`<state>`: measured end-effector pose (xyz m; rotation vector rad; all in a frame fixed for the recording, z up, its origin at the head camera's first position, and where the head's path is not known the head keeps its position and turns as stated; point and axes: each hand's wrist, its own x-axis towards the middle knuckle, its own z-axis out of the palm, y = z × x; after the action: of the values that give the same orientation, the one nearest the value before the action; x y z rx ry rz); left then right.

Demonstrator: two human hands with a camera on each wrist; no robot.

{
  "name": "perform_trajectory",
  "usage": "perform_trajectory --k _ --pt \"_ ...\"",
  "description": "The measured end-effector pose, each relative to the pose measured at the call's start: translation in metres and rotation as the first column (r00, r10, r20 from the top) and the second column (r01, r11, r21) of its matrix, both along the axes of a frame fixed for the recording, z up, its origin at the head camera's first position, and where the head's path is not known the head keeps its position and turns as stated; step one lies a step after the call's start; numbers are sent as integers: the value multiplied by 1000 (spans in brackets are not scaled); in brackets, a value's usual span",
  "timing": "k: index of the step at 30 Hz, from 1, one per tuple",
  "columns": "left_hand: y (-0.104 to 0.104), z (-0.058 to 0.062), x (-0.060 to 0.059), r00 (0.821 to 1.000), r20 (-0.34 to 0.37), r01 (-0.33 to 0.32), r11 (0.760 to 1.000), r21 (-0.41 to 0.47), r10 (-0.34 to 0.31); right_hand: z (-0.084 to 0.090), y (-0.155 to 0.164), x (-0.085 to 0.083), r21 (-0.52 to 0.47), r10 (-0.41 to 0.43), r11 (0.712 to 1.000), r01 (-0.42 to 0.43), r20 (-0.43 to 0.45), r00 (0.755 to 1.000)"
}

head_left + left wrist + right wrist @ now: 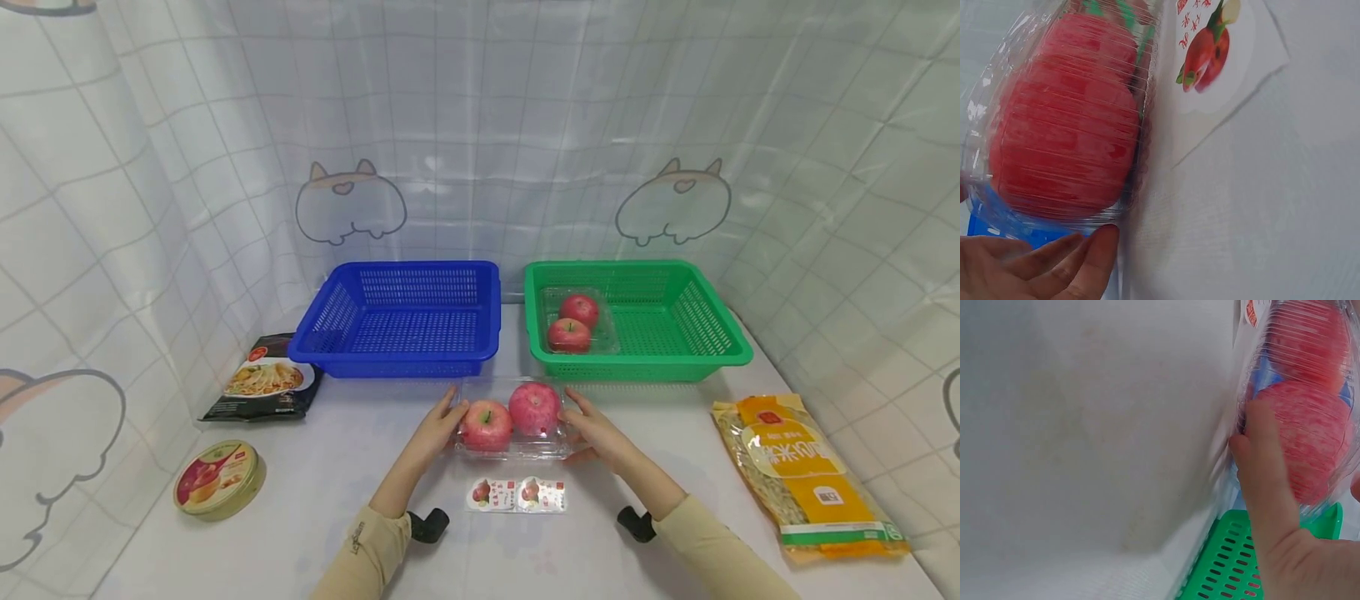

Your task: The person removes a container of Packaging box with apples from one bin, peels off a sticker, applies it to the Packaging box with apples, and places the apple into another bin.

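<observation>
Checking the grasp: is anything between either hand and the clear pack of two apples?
Nothing visible. The left hand and right hand touch opposite ends of the apple pack directly; the apple label lies apart, nearer the person.

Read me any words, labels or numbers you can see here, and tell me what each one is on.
None can be read for certain.
Apple label card: red print, too blurred to read.
Yellow noodle packet: large characters, too blurred to read.
Black noodle packet: print too small.
Round tin: print too small.
Clear apple pack, between both hands: no text shows.
</observation>
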<state>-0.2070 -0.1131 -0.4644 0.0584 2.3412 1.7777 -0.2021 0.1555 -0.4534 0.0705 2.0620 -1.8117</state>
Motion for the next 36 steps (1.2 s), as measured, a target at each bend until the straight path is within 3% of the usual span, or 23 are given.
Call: perform_trajectory --k 7,12,17,19,21,24,27,29,31,34,36 --pt "-3 7 11 999 -26 -25 998 -54 24 4 2 4 42 0 999 4 -78 997" --pt "-10 16 25 991 -107 -83 994 -76 75 15 5 11 136 -63 986 100 -251 966" --pt "-15 25 41 965 -224 -138 990 20 139 25 3 26 190 -44 970 153 -481 875" --pt "-15 27 48 956 -251 -145 988 55 154 27 1 34 189 17 976 106 -551 835" --pt "-15 29 55 957 -253 -125 989 81 142 28 -1 42 203 106 979 25 -609 786" --pt "-15 31 64 970 -234 -47 995 92 67 28 -4 52 263 261 958 -110 -653 711" --pt "-13 31 71 973 -218 85 995 48 -72 28 -9 59 401 419 898 -182 -650 634" --pt "-11 29 74 958 -230 174 985 -14 -173 25 -13 62 539 523 825 -170 -615 591" --pt "-9 30 77 935 -247 239 967 -88 -253 21 -17 65 665 614 735 -137 -565 551" --pt "-4 27 80 906 -271 288 943 -164 -324 11 -21 66 788 701 610 -83 -487 521" --pt "0 25 82 897 -271 306 933 -188 -349 5 -22 66 824 725 564 -60 -459 513"
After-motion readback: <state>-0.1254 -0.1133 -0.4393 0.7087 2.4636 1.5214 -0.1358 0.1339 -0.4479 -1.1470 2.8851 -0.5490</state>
